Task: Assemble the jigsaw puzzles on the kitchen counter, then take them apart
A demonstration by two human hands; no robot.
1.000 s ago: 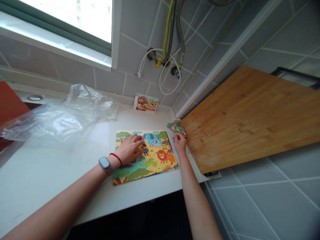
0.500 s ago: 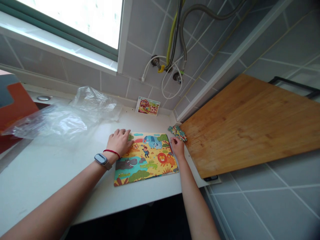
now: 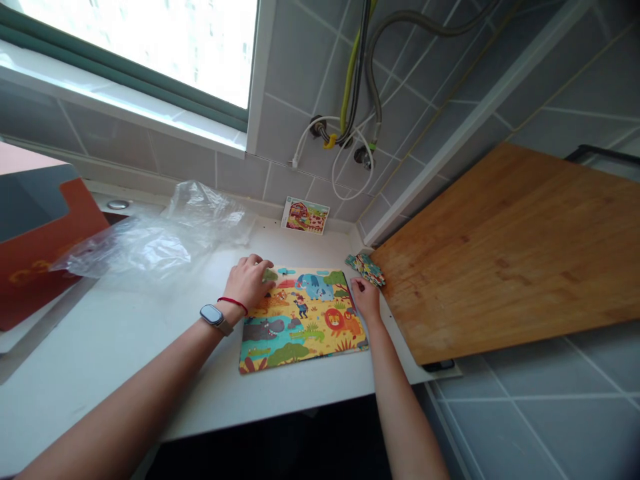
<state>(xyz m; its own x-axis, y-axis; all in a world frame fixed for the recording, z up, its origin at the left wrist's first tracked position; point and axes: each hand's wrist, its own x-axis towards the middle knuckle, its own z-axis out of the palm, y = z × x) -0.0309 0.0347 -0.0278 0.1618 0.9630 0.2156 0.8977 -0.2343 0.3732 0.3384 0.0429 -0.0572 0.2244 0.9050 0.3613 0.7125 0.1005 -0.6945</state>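
— Pressing what, and why?
— My left hand (image 3: 251, 281) lay flat on the puzzle's (image 3: 304, 319) top-left corner, steadying it on the counter (image 3: 100, 340); my right hand (image 3: 367, 298), fingers curled at its right edge, sat near loose pieces (image 3: 367, 268).

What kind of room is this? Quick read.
Probably a home kitchen: grey tiled walls, hoses and water fittings on the wall, and a wooden cutting board beside a white counter. Both hands rest at a jigsaw puzzle.
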